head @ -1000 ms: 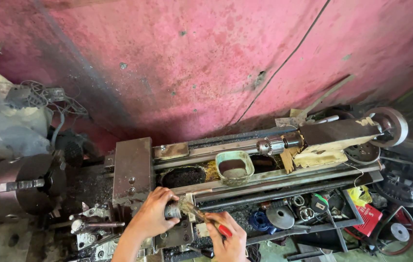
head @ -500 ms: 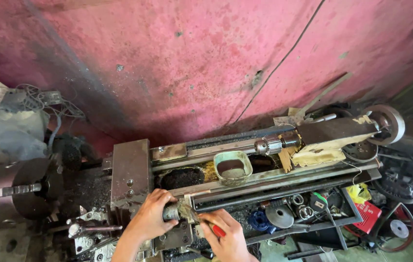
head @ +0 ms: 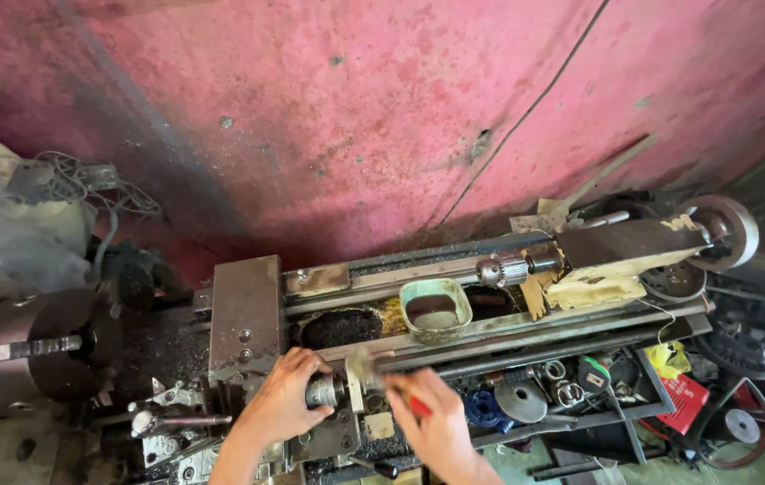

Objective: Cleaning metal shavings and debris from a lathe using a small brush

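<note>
I look down on an old metal lathe point(head: 248, 314) set against a pink wall. My left hand point(head: 285, 400) is wrapped around a round metal handwheel knob point(head: 321, 392) on the front of the carriage. My right hand point(head: 432, 422) is blurred just to the right of it and grips a tool with a red handle point(head: 418, 406); the tool's tip is smeared near the knob. The chuck point(head: 14, 355) sits far left, and the tailstock point(head: 620, 247) with a drill chuck point(head: 495, 271) is on the right.
A green square tub point(head: 436, 310) with dark liquid rests on the lathe bed beside a heap of chips point(head: 342, 328). A lower tray point(head: 571, 382) holds gears, rings and a blue part. Belts, pulleys and a red packet point(head: 688, 395) crowd the right.
The view shifted slightly. My right hand has moved up and left toward the knob and is now blurred; my left hand stays on the handwheel.
</note>
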